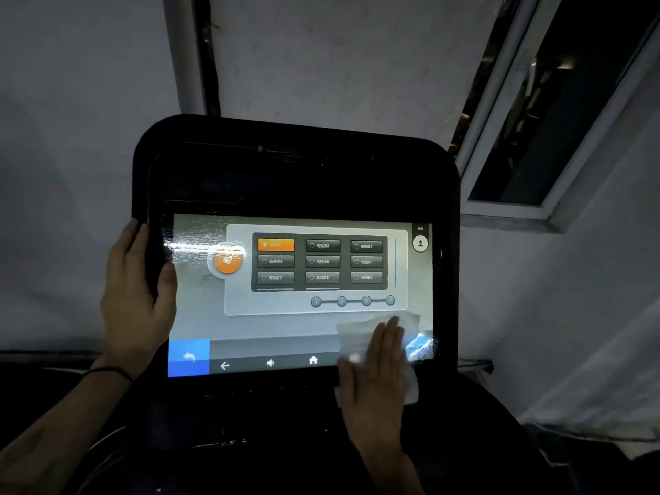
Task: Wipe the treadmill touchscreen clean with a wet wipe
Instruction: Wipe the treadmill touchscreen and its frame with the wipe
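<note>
The treadmill touchscreen (285,323) is lit, showing a grid of dark buttons and a bottom bar of icons, set in a black console (296,173). My right hand (378,380) lies flat with straight fingers on a white wet wipe (353,334), pressing it against the screen's lower right corner. The wipe spreads out above and to both sides of the hand. My left hand (135,298) grips the console's left edge, thumb on the front bezel, fingers behind. Wet streaks glint on the screen's upper left.
A pale wall (71,137) stands behind the console. A white-framed window (557,119) is open at the upper right, dark outside. The black lower console panel (250,423) extends beneath the screen toward me.
</note>
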Available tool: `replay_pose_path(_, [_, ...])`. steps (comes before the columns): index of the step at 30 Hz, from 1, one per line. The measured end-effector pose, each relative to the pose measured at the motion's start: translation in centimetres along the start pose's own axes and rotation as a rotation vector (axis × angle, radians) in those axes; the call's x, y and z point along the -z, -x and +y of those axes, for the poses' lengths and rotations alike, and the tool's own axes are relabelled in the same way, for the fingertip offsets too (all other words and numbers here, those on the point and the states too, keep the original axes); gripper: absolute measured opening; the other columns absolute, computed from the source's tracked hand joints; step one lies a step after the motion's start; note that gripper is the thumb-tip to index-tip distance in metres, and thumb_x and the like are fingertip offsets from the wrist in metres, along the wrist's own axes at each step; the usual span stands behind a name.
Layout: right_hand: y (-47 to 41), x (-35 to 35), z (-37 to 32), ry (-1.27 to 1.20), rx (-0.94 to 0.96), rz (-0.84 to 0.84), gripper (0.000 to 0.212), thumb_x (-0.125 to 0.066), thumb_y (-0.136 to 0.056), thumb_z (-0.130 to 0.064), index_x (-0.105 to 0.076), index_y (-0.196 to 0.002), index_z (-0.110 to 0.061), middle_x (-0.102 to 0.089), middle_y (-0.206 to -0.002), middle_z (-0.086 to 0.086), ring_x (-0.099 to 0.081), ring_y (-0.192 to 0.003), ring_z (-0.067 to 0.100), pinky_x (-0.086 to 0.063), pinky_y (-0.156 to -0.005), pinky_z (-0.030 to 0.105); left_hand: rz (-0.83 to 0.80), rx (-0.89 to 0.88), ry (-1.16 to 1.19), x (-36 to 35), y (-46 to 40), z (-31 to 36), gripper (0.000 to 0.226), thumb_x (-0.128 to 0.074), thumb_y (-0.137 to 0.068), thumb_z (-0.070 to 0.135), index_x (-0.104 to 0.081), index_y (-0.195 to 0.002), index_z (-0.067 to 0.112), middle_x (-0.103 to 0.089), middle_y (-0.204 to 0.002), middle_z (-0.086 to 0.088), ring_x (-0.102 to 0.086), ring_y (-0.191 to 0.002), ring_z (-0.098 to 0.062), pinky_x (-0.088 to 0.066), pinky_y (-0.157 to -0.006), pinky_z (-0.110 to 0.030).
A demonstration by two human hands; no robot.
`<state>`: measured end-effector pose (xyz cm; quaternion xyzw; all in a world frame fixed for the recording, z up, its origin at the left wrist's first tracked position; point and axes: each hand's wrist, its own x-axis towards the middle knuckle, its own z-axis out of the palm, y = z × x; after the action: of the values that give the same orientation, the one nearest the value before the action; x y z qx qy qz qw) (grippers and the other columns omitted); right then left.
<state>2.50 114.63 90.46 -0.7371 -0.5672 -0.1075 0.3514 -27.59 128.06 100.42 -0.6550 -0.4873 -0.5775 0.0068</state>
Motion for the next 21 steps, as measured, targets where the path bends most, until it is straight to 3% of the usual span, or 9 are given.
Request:
replay_pose_path(3, [-1.0,-0.5,-1.5,0.004,0.088,-0.037,0.080,-0.026,-0.106,-0.058,-0.010,-0.162,-0.005,-0.004,-0.172,0.012,-0.004,-0.159,0.026,-0.008,-0.128,0.040,-0.008,0.001,-0.009,0.0,0.0,0.1,0.060,-0.045,-0.101,0.029,-0.036,-0.158,0.013,-0.035,-0.164,-0.008,-0.036,-0.151,-0.030,-0.019,-0.117,-0.006])
replay_pose_path(7, [-5.3,1.0,-0.7,-0.014,0.064,0.022,0.077,-0.028,-0.107,-0.054,-0.009,-0.162,-0.004,0.001,-0.172,0.011,0.002,-0.160,0.023,-0.003,-0.129,0.037,-0.024,-0.004,0.000,0.2,0.0,0.3,0.057,-0.044,-0.101,0.031,-0.027,-0.155,0.030,-0.032,-0.164,0.001,-0.034,-0.153,-0.028,-0.019,-0.118,-0.007])
replay_pose_path(9, [-3.9,1.0,0.2,-0.024,0.007,0.044,0.077,-0.031,-0.106,-0.051,-0.009,-0.162,-0.004,0.003,-0.173,0.010,0.001,-0.160,0.024,-0.007,-0.128,0.042,-0.019,-0.003,0.003,0.2,-0.1,0.3,0.057,-0.044,-0.100,0.031,-0.027,-0.154,0.030,-0.032,-0.164,0.002,-0.034,-0.153,-0.028,-0.019,-0.118,-0.007])
replay_pose_path(11, [-1.0,0.4,-0.1,-0.026,-0.025,0.017,0.078,-0.033,-0.105,-0.050,-0.008,-0.163,-0.004,0.006,-0.173,0.008,0.000,-0.160,0.026,-0.011,-0.126,0.044,-0.008,-0.008,0.003,0.2,-0.1,0.3,0.057,-0.043,-0.100,0.032,-0.027,-0.154,0.030,-0.026,-0.162,0.016,-0.035,-0.152,-0.028,-0.019,-0.117,-0.006])
replay_pose_path(13, [0.6,-0.6,-1.2,-0.005,0.026,-0.027,0.078,-0.030,-0.105,-0.053,-0.010,-0.162,-0.003,0.005,-0.173,0.009,-0.002,-0.159,0.027,-0.010,-0.126,0.042,-0.002,-0.010,0.003,0.2,-0.1,0.3,0.056,-0.044,-0.100,0.033,-0.027,-0.154,0.031,-0.022,-0.160,0.020,-0.036,-0.152,-0.028,-0.020,-0.116,-0.005])
replay_pose_path(17, [-4.3,0.2,-2.7,-0.017,0.091,-0.008,0.079,-0.027,-0.107,-0.055,-0.012,-0.162,-0.001,-0.002,-0.172,0.013,-0.001,-0.160,0.026,-0.003,-0.129,0.037,-0.016,0.003,-0.005,0.2,0.0,0.3,0.055,-0.044,-0.101,0.031,-0.028,-0.154,0.030,-0.032,-0.163,0.002,-0.036,-0.151,-0.027,-0.022,-0.114,-0.006])
replay_pose_path(19, [-6.1,0.8,-1.2,-0.023,0.047,0.050,0.078,-0.032,-0.106,-0.052,-0.011,-0.162,-0.001,0.000,-0.172,0.013,0.001,-0.160,0.025,-0.006,-0.129,0.040,-0.023,0.006,-0.001,0.3,0.0,0.4,0.055,-0.044,-0.101,0.031,-0.028,-0.154,0.032,-0.034,-0.165,-0.006,-0.036,-0.152,-0.028,-0.023,-0.115,-0.009])
replay_pose_path(21, [-5.2,1.1,0.1,-0.022,-0.019,0.070,0.078,-0.033,-0.105,-0.051,-0.010,-0.162,-0.002,0.004,-0.172,0.010,0.002,-0.160,0.024,-0.011,-0.128,0.046,-0.018,0.008,0.001,0.3,0.0,0.4,0.055,-0.044,-0.101,0.031,-0.028,-0.154,0.032,-0.034,-0.164,-0.002,-0.037,-0.152,-0.028,-0.022,-0.116,-0.008])
